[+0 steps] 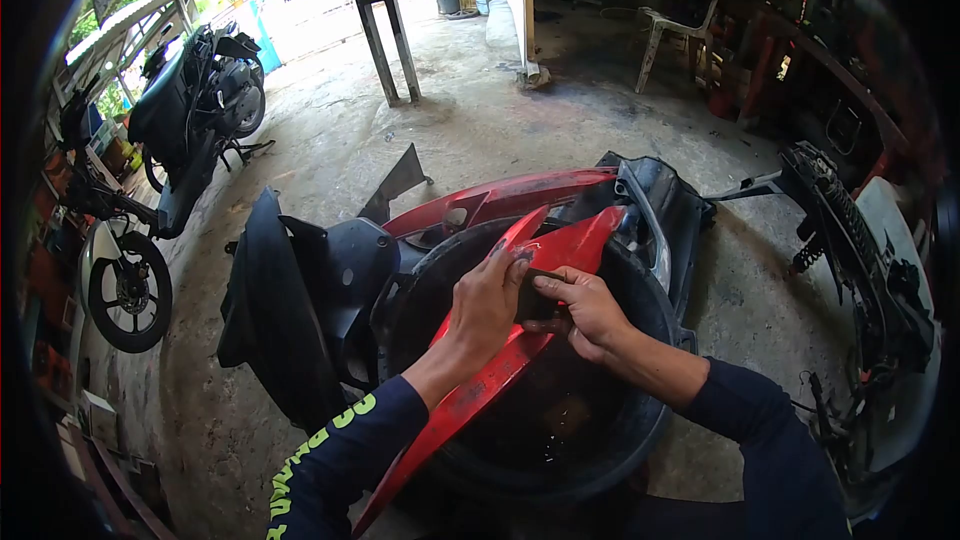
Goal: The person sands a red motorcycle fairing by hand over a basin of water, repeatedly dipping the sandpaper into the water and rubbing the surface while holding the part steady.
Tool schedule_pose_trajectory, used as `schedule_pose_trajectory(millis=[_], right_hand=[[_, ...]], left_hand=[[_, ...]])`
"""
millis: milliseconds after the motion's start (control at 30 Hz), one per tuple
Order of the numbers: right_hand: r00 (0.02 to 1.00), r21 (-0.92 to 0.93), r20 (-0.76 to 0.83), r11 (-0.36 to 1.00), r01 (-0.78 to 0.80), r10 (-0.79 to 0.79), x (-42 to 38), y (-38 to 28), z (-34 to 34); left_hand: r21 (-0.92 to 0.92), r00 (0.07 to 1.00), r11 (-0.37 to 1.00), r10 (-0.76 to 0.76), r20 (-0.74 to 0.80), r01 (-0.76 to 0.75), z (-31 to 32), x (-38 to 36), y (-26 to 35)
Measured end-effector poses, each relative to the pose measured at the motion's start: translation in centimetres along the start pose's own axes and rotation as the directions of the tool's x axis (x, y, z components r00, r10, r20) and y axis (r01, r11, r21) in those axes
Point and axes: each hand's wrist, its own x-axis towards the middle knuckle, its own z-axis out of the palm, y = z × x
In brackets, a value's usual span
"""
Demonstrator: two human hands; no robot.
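A glossy red motorcycle fairing panel (480,391) lies slantwise across a large round black tub (648,420), its long pointed end reaching toward my lap. My left hand (482,305) is closed on the panel near its middle, thumb on top. Close beside it, my right hand (590,318) has its thumb and fingers pinched together at the panel's inner side. Something dark shows between the two hands, too shadowed to name. Dark liquid with a few bright glints (552,435) shows low in the tub.
Black body panels (300,290) and another red panel (500,195) lie around the tub. A motorcycle frame with a spring (808,255) stands at right. Motorcycles (190,110) are parked at left. Behind are a metal post (385,30) and a plastic chair (685,28).
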Motion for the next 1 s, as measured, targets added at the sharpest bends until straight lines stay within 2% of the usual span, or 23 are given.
schedule_pose_trajectory(millis=[67, 167, 300, 400, 467, 500, 533, 567, 600, 633, 667, 700, 733, 767, 800, 833, 900, 933, 967, 1000], right_hand=[[1.0, 0.031, -0.025, 1.0, -0.003, 0.004, -0.1, 0.1, 0.0], [0.998, 0.033, -0.016, 0.998, -0.055, 0.056, 0.0, 0.6, -0.4], [0.995, 0.115, 0.016, 0.989, -0.095, 0.093, -0.4, 1.2, -0.3], [0.993, 0.145, 0.026, 0.982, -0.12, 0.118, -1.4, 1.0, 1.0], [0.992, 0.143, 0.04, 0.982, -0.124, 0.119, -1.5, 1.0, 1.2], [0.996, 0.092, 0.029, 0.992, -0.091, 0.089, -1.0, 1.3, 0.8], [0.998, 0.041, 0.02, 0.997, -0.058, 0.057, -0.3, 1.6, 0.3], [0.954, -0.127, 0.065, 0.946, 0.297, -0.291, 2.2, 1.7, -1.1], [0.858, -0.388, 0.105, 0.774, 0.501, -0.503, 3.6, 1.1, -2.0], [0.718, -0.601, 0.206, 0.493, 0.629, -0.665, 4.4, 0.2, -2.4], [0.694, -0.735, 0.29, 0.312, 0.603, -0.659, 4.4, -0.4, -2.9], [0.693, -0.735, 0.293, 0.308, 0.604, -0.659, 4.8, -0.3, -3.0], [0.586, -0.716, 0.513, 0.064, 0.695, -0.627, 5.6, 0.5, -3.0], [0.465, -0.63, 0.706, -0.173, 0.757, -0.534, 6.3, 1.5, -3.1], [0.429, -0.544, 0.8, -0.206, 0.813, -0.42, 6.2, 2.7, -2.7], [0.382, -0.498, 0.841, -0.269, 0.825, -0.384, 6.1, 3.9, -2.2], [0.381, -0.48, 0.848, -0.228, 0.847, -0.37, 6.3, 2.8, -2.9], [0.478, -0.555, 0.802, -0.154, 0.817, -0.358, 7.5, 2.0, -3.8], [0.493, -0.592, 0.791, -0.251, 0.766, -0.362, 8.8, 1.0, -4.6], [0.467, -0.581, 0.803, -0.312, 0.752, -0.371, 9.2, 0.6, -4.4]], left_hand=[[0.079, 0.994, 0.994, 0.072, 0.079, -0.079, -0.1, 0.3, -0.4], [0.098, 0.981, 0.989, 0.093, 0.171, -0.111, 0.0, 0.0, -1.6], [0.045, 0.98, 0.992, 0.11, 0.168, -0.119, -0.4, -0.7, -1.9], [0.029, 0.979, 0.995, 0.088, 0.183, -0.095, -1.2, -1.3, -1.9], [0.085, 0.984, 0.995, 0.026, 0.179, -0.041, -1.6, -1.7, -1.9], [0.087, 0.984, 0.995, 0.025, 0.178, -0.041, -2.0, -1.8, -1.7], [0.061, 0.986, 0.997, -0.048, 0.163, 0.038, -2.6, -1.9, -1.3], [0.034, 0.983, 0.993, -0.117, 0.143, 0.113, -3.3, -1.8, -1.1], [0.139, 0.965, 0.967, -0.23, 0.127, 0.212, -3.8, -2.4, -2.1], [0.137, 0.966, 0.968, -0.229, 0.123, 0.212, -4.4, -3.3, -2.9], [0.286, 0.957, 0.929, -0.273, 0.099, 0.235, -5.0, -4.5, -3.6], [0.429, 0.947, 0.867, -0.314, 0.071, 0.255, -5.6, -5.7, -4.1], [0.43, 0.875, 0.815, -0.473, 0.105, 0.389, -6.2, -6.9, -4.3], [0.432, 0.874, 0.814, -0.474, 0.105, 0.39, -6.4, -8.3, -4.7], [0.209, 0.763, 0.797, -0.604, 0.232, 0.567, -6.7, -9.0, -4.8], [0.002, 0.63, 0.684, -0.673, 0.388, 0.729, -7.0, -9.3, -5.1], [-0.044, 0.605, 0.652, -0.673, 0.425, 0.757, -7.3, -9.2, -4.5], [-0.088, 0.577, 0.615, -0.668, 0.47, 0.783, -7.3, -9.2, -3.8], [-0.091, 0.577, 0.615, -0.666, 0.472, 0.784, -7.2, -9.0, -3.8], [-0.113, 0.579, 0.609, -0.659, 0.48, 0.785, -7.0, -8.9, -3.8]])
